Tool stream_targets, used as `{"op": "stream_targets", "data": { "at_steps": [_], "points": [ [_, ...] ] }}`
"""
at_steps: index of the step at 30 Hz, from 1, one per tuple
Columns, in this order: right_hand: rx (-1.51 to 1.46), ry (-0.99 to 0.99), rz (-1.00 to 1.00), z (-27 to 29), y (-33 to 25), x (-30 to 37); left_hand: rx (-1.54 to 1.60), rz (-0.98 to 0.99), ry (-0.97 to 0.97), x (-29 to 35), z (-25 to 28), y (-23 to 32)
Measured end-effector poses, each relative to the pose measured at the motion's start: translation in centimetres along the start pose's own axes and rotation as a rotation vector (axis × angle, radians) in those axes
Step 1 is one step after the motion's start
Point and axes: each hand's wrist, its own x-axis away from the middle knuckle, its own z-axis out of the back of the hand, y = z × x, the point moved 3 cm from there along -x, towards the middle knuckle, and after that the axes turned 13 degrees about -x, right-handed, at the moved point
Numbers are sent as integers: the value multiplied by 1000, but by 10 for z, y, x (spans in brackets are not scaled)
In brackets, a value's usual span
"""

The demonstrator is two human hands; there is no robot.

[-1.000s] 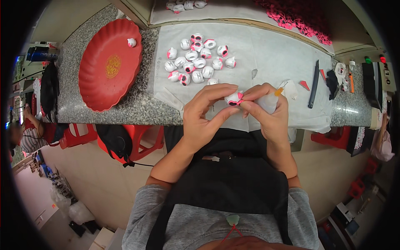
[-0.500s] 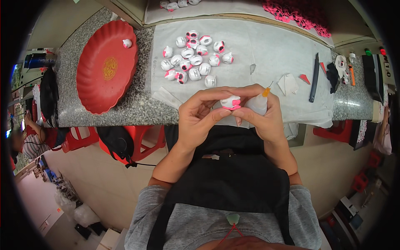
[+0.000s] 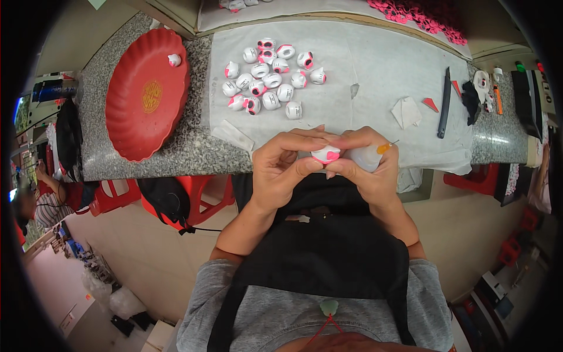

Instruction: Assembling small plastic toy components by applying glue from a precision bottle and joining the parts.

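Glue is the main risk at this moment: the small squeeze bottle (image 3: 365, 157) with an orange nozzle sits in the right hand (image 3: 372, 170), very near the white and pink figurine (image 3: 326, 155), so too hard a squeeze could, I think, smear the pink part or stick the fingers. The figurine could also slip and fall to the lap, because it is held off the countertop (image 3: 193, 149), just in front of its near edge. The left hand (image 3: 287, 167) pinches the figurine from the left with thumb and bent fingers. The right hand curls around the bottle and touches the figurine too. More figurines (image 3: 271, 83) lie in a group toward the far edge, on white paper (image 3: 375, 70), beside a red tray (image 3: 146, 97).
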Motion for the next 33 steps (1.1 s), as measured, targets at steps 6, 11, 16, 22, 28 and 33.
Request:
{"op": "stream_targets", "data": {
  "at_steps": [6,11,16,22,28,33],
  "points": [
    [-14,43,29,1,1,3,-46,-26,39,2,-5,2],
    [-134,4,73,3,4,4,-127,-26,47,1,-6,8],
    [-245,-21,73,6,8,1,-317,-59,52,3,-5,9],
    [-356,-73,29,10,15,-2,-435,-74,35,2,-4,14],
    [-408,-51,-21,11,18,-2,-419,-49,-2,0,0,12],
    [-212,-29,2,7,13,-1,-368,-57,21,1,0,12]
  ]
}}
